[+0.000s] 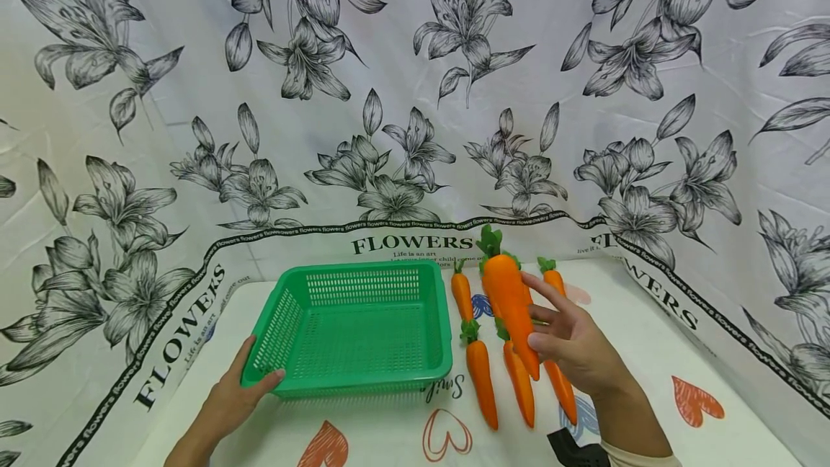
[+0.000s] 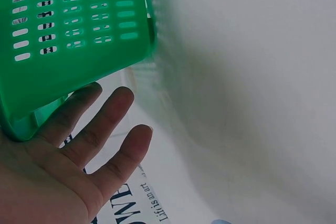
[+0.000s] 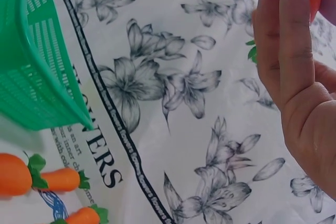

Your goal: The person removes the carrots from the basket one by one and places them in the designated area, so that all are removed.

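A large orange toy carrot [image 1: 509,298] with a green leafy top is in my right hand [image 1: 573,341], pinched between thumb and fingers above the other carrots. In the right wrist view, the fingers of that hand [image 3: 296,51] cover most of it. My left hand [image 1: 223,402] holds the near left corner of a green plastic basket [image 1: 353,384], thumb over the rim. Three of its fingers [image 2: 100,124] stretch out below the basket wall in the left wrist view. Nothing lies inside the basket.
Several more carrots lie right of the basket, among them a front left one [image 1: 481,384], a front middle one [image 1: 521,391] and a back left one [image 1: 461,290]. A flower-printed cloth [image 1: 389,56] hangs behind and beside the white table surface [image 1: 382,442].
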{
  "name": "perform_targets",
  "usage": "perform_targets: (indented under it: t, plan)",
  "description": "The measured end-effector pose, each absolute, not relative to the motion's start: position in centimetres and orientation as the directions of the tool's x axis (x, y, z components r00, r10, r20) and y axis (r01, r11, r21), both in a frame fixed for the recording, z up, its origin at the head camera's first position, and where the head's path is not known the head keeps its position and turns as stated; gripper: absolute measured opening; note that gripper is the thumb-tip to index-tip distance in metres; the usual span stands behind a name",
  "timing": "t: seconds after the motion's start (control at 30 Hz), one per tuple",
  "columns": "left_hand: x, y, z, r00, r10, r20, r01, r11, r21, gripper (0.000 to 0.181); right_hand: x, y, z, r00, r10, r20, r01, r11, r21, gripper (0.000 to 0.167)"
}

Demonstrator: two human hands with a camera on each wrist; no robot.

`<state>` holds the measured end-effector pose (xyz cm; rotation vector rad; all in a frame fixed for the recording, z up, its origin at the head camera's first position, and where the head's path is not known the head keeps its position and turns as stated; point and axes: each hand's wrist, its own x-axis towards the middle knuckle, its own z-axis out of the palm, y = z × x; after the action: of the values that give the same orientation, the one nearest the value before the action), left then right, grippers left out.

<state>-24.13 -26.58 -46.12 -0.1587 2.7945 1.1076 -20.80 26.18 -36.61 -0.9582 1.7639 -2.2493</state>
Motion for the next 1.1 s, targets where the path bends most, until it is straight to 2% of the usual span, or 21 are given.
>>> perform_targets:
  t: [0.23, 0.47, 0.77, 0.9, 1.1]
  plan:
    - [-23.9, -26.5, -46.1, -0.987, -0.047, -0.153, -0.138, 0.729, 0.670, 0.106, -20.7, 27.5, -36.9, -0.803, -0.422, 0.421, -0.325, -0.281, -0.903, 0.072]
    - [-24.0, -26.6, -46.4, -0.986, -0.050, -0.162, -0.147, 0.729, 0.669, 0.105, -20.4, 28.9, -37.4, -0.815, -0.410, 0.410, -0.307, -0.294, -0.905, 0.071]
    - [-24.4, -26.3, -46.0, -0.994, -0.026, -0.105, -0.090, 0.742, 0.665, 0.102, -19.9, 31.2, -37.9, -0.838, -0.361, 0.409, -0.302, -0.319, -0.899, 0.074]
    - [-24.2, -26.3, -45.8, -0.993, -0.027, -0.115, -0.097, 0.734, 0.672, 0.102, -19.6, 32.3, -38.3, -0.863, -0.334, 0.379, -0.288, -0.290, -0.912, 0.074]
    - [-23.8, -26.3, -45.9, -0.989, -0.041, -0.144, -0.128, 0.730, 0.671, 0.103, -19.6, 33.7, -39.2, -0.853, -0.328, 0.405, -0.302, -0.323, -0.897, 0.074]
